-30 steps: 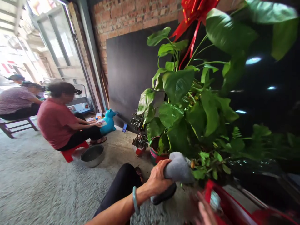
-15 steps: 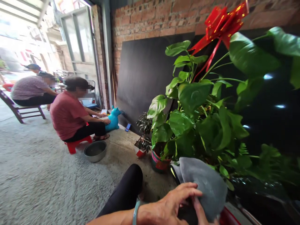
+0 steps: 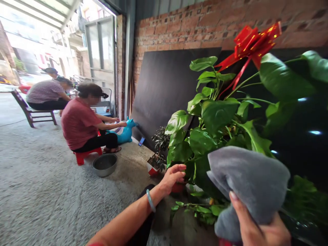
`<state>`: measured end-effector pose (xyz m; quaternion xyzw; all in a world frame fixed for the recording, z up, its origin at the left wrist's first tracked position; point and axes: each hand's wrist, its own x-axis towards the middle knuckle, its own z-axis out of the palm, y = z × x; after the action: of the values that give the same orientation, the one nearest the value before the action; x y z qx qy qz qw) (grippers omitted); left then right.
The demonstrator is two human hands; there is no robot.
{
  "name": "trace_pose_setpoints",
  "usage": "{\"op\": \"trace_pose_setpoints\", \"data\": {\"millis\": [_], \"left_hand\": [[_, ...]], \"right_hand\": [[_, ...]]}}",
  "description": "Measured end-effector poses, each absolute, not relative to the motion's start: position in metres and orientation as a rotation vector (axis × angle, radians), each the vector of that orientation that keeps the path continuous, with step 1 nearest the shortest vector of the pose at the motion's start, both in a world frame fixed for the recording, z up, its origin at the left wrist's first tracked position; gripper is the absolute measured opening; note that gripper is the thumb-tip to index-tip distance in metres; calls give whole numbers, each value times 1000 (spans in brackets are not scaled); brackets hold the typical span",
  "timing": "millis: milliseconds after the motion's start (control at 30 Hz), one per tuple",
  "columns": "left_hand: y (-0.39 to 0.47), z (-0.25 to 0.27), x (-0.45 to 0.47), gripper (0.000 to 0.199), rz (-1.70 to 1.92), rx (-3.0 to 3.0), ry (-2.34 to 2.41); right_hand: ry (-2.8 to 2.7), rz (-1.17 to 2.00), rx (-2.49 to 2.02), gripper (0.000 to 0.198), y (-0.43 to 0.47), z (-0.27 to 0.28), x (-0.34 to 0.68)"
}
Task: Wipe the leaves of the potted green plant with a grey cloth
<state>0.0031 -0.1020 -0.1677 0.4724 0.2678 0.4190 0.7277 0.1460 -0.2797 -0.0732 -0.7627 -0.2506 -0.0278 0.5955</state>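
My right hand (image 3: 258,222) grips a folded grey cloth (image 3: 253,177) at the lower right, thumb on top. The cloth is raised in front of the large leaves. My left hand (image 3: 171,179), with a pale green bangle (image 3: 150,201) at the wrist, reaches forward to the left edge of the big potted plant (image 3: 217,112). Its fingers are apart and slightly bent, with nothing seen in them. The fingertips are close to the lower leaves; whether they touch is unclear. Much of the plant's pot (image 3: 178,187) is hidden behind that hand and the foliage.
A small potted plant (image 3: 159,147) stands left of the big one. Farther left are a metal basin (image 3: 104,164), a person in a red shirt (image 3: 82,119) on a red stool, and a blue animal-shaped toy (image 3: 126,132). A red bow (image 3: 253,42) tops the plant; a dark panel (image 3: 169,89) leans behind.
My hands were together at the grey cloth and are now apart. The left moved left and up toward the plant; the right lifted the cloth up and to the right. The view shifted slightly.
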Motion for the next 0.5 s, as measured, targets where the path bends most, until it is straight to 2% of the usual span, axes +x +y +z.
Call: {"op": "trace_pose_setpoints", "data": {"millis": [133,267,367,433,500], "left_hand": [[-72,-147,42,40,1017,1006,492],[-53,-127,65,52,860,904,433],[-50,-124,66,53,820,864,385],[-53,-126,64,55,814,850,335],[-58,-127,63,55,792,832,289]], "right_hand": [[-813,-196,-1739,69,-219,-39,157],[-1058,171,-1949,58,-229,-56,163],[-1045,360,-1898,54,-271,-51,163],[-897,237,-1859,53,-283,-31,159],[-793,-28,-1801,50,-271,-11,155]]}}
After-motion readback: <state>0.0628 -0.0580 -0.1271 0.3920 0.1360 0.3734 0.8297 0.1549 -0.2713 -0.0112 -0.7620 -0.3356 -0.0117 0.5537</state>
